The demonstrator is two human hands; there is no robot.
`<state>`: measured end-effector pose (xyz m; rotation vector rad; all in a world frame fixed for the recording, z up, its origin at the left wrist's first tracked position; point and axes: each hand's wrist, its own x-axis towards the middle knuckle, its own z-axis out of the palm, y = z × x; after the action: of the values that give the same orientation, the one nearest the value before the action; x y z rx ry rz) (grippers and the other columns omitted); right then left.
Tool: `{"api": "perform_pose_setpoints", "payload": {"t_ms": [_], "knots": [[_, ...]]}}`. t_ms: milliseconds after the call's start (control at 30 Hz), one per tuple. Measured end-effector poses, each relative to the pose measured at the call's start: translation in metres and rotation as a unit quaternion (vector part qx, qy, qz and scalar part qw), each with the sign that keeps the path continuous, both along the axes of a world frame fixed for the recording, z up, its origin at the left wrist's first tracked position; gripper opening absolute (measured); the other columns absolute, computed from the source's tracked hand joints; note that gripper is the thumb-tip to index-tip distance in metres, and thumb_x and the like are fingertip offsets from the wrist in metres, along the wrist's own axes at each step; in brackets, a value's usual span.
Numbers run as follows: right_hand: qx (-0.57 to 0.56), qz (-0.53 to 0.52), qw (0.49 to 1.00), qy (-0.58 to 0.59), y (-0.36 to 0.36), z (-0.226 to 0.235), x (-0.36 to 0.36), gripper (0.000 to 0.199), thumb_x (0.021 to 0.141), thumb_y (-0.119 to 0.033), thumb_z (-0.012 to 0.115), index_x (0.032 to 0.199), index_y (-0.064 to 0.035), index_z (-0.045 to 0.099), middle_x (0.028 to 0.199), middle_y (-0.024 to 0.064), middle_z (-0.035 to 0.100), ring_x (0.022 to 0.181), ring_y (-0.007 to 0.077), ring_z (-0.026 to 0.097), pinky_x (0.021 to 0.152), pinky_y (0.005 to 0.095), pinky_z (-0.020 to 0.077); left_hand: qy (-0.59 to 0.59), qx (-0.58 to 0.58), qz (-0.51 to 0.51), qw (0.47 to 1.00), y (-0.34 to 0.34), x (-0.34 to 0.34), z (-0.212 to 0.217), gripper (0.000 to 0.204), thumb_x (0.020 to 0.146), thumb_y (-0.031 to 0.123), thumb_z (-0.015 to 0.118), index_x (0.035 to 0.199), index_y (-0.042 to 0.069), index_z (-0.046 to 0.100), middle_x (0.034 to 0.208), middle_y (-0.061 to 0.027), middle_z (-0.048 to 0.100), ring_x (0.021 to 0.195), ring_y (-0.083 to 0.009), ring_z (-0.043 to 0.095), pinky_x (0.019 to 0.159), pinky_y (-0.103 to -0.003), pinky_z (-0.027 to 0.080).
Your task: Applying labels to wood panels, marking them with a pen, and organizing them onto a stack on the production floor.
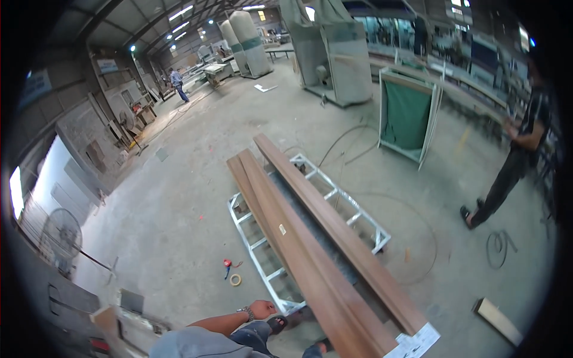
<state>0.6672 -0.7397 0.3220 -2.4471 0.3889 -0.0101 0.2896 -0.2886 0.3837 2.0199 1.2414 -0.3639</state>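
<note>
One tape roll point(231, 281) on floor point(173, 238) beside white frame point(258, 244)

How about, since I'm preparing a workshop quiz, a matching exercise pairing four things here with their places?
Things
1. Beige ring-shaped tape roll
2. Long brown wood-coloured boards
3. Green fabric sheet
4. Round grey wire-caged fan

Places
A. Within an upright white rectangular frame
B. Near the picture's left edge
C. On the grey floor, beside a small red-and-blue item
D. Over a low white metal rack

Pairs: 1-C; 2-D; 3-A; 4-B
</note>
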Motion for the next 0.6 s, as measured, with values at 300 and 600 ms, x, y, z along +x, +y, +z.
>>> {"api": "perform_pose_setpoints", "payload": {"t_ms": [300,600], "knots": [[0.056,0.327,0.775,-0.538,0.044,0.277,-0.201,0.072,0.096,-0.057,0.041,0.101,0.0098,0.069,0.1,0.0328,0.067,0.097,0.0476,0.063,0.09,0.0541,0.0455,-0.3,-0.2,0.583,0.728,0.222,-0.026,-0.066,0.073,0.091,0.065,0.054,0.132,0.005,0.057,0.117,-0.0146,0.067,0.09,-0.0284,0.07,0.079,-0.045,0.058],[-0.223,-0.238,0.933,0.154,0.001,0.323,-0.371,0.065,0.094,-0.05,0.05,0.098,0.0128,0.068,0.099,0.0337,0.067,0.1,0.0481,0.064,0.089,0.0509,0.0475,-0.412,-0.183,0.639,0.623,0.31,-0.101,-0.039,0.057,0.099,0.043,0.053,0.132,-0.004,0.051,0.125,-0.0177,0.062,0.109,-0.0313,0.062,0.096,-0.045,0.05]]}}
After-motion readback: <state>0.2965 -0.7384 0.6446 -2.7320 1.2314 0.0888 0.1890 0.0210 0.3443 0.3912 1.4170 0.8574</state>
